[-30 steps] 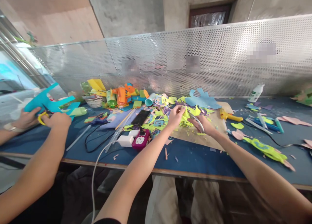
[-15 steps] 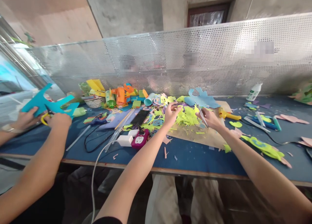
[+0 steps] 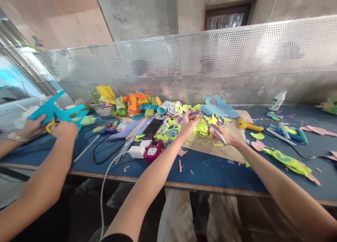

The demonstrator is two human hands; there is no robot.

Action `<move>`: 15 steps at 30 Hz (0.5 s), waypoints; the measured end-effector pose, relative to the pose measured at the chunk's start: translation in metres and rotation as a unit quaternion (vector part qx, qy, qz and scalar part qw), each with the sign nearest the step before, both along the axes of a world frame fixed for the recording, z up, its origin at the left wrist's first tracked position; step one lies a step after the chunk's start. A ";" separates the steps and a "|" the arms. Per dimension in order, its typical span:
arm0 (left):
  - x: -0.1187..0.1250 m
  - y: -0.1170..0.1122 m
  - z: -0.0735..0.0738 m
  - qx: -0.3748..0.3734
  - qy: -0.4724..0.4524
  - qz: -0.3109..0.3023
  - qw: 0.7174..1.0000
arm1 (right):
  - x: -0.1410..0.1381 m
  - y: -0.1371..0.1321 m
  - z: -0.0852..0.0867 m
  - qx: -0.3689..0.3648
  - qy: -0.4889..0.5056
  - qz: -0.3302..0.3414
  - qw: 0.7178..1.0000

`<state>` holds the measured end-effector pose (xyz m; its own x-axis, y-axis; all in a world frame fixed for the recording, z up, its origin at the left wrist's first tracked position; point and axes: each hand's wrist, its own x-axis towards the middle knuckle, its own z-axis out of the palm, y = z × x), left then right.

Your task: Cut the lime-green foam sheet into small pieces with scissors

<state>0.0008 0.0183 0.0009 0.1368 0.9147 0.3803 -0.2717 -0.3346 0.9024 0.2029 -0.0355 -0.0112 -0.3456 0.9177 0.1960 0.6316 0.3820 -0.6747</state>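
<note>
In front of me, my right hand (image 3: 221,134) is closed around slim silver metal scissors (image 3: 216,130), whose tip points up and left toward my other hand. My left hand (image 3: 189,124) has its thumb and fingers bent together at a small piece of yellow-green paper, mostly hidden by the fingers. Beneath and behind both hands lies a heap of yellow-green paper scraps (image 3: 200,129), partly over a brown paper sheet (image 3: 223,151). A cut light-blue sheet (image 3: 219,108) rests just behind the scraps.
On the left, another person's hands hold turquoise paper (image 3: 47,107) and yellow-handled scissors (image 3: 49,127). A magenta socket block (image 3: 153,150) with white plugs, a black phone (image 3: 153,126), a yellow glue gun (image 3: 250,125) and a white bottle (image 3: 277,100) stand about. A perforated metal panel (image 3: 171,66) borders the table.
The scissors in my right hand have swung so their tip lies farther left, close to my left fingers. My left hand stays near the same place. The whole view has shifted slightly.
</note>
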 end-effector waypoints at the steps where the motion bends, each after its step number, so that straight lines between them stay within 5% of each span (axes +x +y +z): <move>1: 0.000 0.000 -0.001 0.003 -0.001 -0.005 1.000 | 0.000 0.000 0.000 0.000 -0.001 -0.004 1.000; 15: 0.000 0.003 -0.006 0.010 0.005 -0.002 1.000 | -0.005 0.002 -0.005 0.023 0.015 -0.023 0.999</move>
<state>0.0006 0.0216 -0.0046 0.1451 0.9059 0.3978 -0.2636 -0.3522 0.8981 0.1978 -0.0339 -0.0160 -0.2977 0.9220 0.2474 0.6292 0.3844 -0.6755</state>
